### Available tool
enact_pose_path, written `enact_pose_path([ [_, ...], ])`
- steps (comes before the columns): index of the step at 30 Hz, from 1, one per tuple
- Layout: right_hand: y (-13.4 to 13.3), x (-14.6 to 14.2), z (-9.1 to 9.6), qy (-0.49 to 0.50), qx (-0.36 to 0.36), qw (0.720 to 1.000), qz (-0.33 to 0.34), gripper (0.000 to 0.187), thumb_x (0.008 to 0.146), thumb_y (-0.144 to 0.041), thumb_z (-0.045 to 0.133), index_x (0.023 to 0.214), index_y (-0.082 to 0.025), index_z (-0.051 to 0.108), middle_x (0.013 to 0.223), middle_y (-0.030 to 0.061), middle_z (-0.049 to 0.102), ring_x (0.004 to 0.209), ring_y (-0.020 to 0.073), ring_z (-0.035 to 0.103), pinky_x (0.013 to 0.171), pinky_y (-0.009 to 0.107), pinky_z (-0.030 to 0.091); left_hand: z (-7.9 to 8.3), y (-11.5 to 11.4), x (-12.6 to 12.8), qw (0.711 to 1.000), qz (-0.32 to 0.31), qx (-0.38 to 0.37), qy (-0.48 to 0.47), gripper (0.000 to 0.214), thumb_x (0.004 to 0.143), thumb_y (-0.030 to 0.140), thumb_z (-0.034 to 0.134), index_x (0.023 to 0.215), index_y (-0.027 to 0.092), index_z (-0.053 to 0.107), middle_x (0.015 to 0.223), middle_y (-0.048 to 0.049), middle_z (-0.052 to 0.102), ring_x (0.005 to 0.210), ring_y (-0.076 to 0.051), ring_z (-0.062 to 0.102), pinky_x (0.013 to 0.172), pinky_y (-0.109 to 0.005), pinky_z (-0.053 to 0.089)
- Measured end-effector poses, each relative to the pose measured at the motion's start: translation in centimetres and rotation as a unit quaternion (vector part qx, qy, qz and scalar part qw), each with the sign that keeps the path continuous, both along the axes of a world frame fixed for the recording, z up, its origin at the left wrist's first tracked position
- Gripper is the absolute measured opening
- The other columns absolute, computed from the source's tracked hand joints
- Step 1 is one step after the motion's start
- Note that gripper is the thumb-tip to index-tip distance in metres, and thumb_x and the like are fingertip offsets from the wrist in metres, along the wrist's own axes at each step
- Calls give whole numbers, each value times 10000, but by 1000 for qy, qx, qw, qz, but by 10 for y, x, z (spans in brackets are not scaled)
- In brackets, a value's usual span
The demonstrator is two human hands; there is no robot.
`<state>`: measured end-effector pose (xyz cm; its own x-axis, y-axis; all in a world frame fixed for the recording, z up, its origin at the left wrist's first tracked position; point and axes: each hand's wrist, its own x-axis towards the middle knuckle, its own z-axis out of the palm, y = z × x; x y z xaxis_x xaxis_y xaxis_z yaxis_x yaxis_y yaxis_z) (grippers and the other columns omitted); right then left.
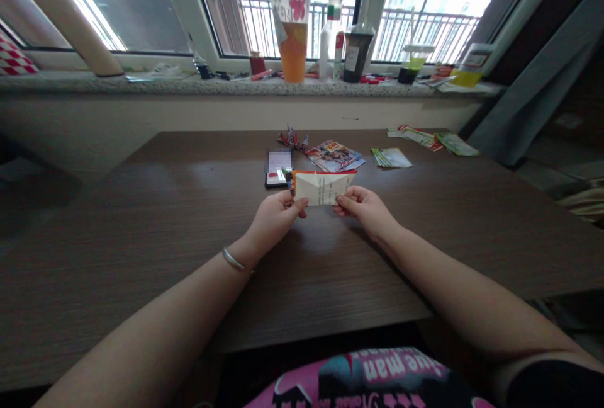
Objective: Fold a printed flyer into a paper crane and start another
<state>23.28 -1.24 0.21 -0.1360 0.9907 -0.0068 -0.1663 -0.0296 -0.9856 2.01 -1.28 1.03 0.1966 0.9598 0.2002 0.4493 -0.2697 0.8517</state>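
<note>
A fabric shirt (377, 379) in pink, black and teal lies nearest, printed with pale lettering of which "man" can be made out. Beyond it, two bare forearms reach over the counter (189, 244), a brown surface with fine wood grain and a dull sheen. A smooth silver bangle (234, 259) circles the left wrist.

The left hand (277, 214) and right hand (368, 208) hold a cream paper slip (324, 189) between them above the counter, fingers closed on its opposite ends with each thumb flat on the near face. The slip is oblong and creased, with an orange-red upper edge; its dark print runs sideways, too small to read.

Its left end covers part of a phone (278, 176), whose screen is partly masked by coarse squares. Just behind are glossy, colourful booklets (333, 154) and a crumpled wrapper (292, 138); to the right, a fanned stack of cards (391, 157). More printed papers (418, 137) lie near the far edge.

On the speckled stone sill (179, 85) stand a clear cup of orange drink (295, 49) with a red mark, a dark drink cup (357, 54) and a cardboard tube (68, 14).
</note>
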Motion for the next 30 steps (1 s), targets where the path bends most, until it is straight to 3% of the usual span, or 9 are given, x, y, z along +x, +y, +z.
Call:
enact_pose_path([
  [8, -2, -3, -1, 21, 6, 1000, 14, 411, 570, -483, 835, 734, -197, 590, 679, -8, 663, 644, 138, 639, 654, 284, 526, 3, -6, 10, 989, -42, 6, -141, 384, 770, 475, 658, 972, 148, 659, 885, -85, 729, 807, -205, 671, 751, -323, 532],
  [14, -3, -7, -3, -14, 33, 999, 26, 414, 598, -428, 822, 898, -201, 650, 829, 42, 723, 750, 180, 664, 688, 319, 524, 3, -9, 12, 989, -34, -6, -146, 362, 757, 454, 690, 935, 139, 672, 834, -76, 732, 773, -203, 684, 738, -334, 556],
  [23, 0, -7, -6, -53, 42, 998, 18, 396, 588, -392, 817, 899, -181, 689, 834, 61, 741, 700, 175, 652, 644, 309, 505, -2, -8, 13, 985, -49, -17, -166, 354, 803, 445, 643, 974, 135, 662, 940, -96, 742, 832, -208, 696, 786, -333, 553],
  [30, -1, -6, -7, -78, 66, 995, 9, 381, 633, -401, 783, 925, -178, 681, 837, 60, 733, 696, 169, 641, 597, 290, 481, 4, -13, 16, 993, -10, -2, -119, 242, 835, 369, 590, 855, 140, 668, 833, -64, 743, 785, -188, 692, 740, -289, 539],
])
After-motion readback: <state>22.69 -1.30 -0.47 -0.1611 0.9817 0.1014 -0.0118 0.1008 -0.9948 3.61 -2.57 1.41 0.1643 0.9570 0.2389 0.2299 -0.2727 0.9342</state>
